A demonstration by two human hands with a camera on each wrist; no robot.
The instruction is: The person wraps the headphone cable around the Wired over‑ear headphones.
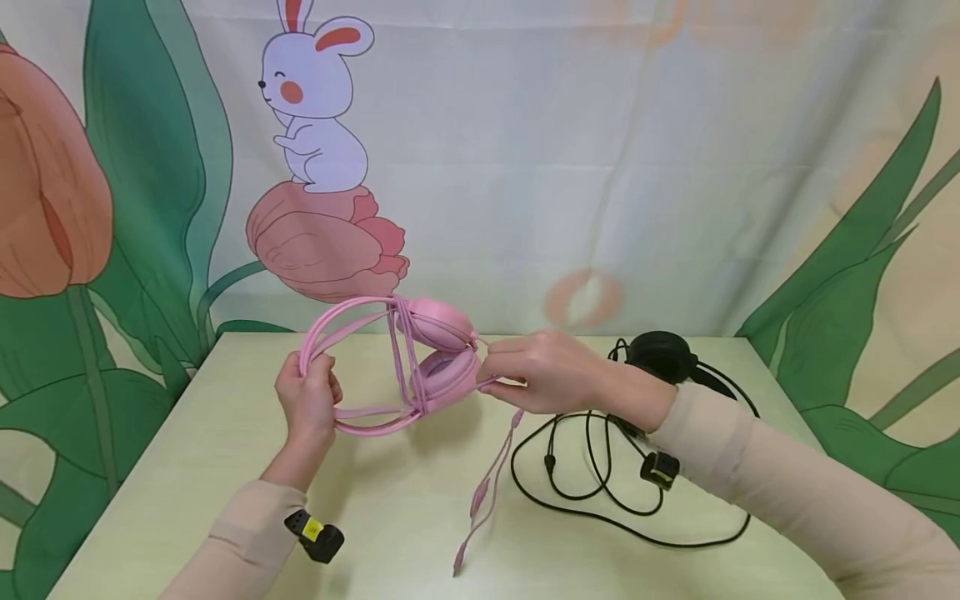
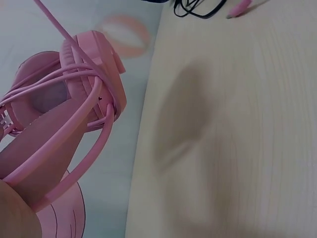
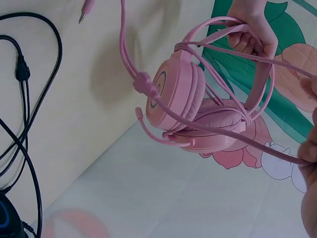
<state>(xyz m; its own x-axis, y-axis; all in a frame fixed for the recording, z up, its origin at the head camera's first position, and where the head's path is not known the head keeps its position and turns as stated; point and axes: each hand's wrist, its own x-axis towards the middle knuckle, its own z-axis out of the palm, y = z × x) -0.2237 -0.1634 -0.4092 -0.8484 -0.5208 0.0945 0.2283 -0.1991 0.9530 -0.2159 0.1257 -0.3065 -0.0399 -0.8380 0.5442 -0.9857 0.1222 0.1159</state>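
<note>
A pink headset (image 1: 457, 385) is held up above the table, its two ear cups facing each other. My left hand (image 1: 306, 404) grips it by the headband, fingers curled round. Several turns of pink cable (image 3: 218, 79) wrap across the ear cups and the band. At the cups' right side, my right hand (image 1: 543, 371) pinches the cable, which runs taut to the fingers in the right wrist view. A splitter (image 3: 144, 84) and a thin microphone boom (image 3: 151, 134) show there too. The cable's loose end, with a plug (image 1: 459, 560), hangs down below my right hand.
A black headset (image 1: 662, 357) lies at the table's back right, partly behind my right forearm. Its black cable (image 1: 637, 540) loops loosely over the right half of the pale table (image 1: 225, 442). A printed curtain (image 1: 480, 167) hangs behind the table's far edge.
</note>
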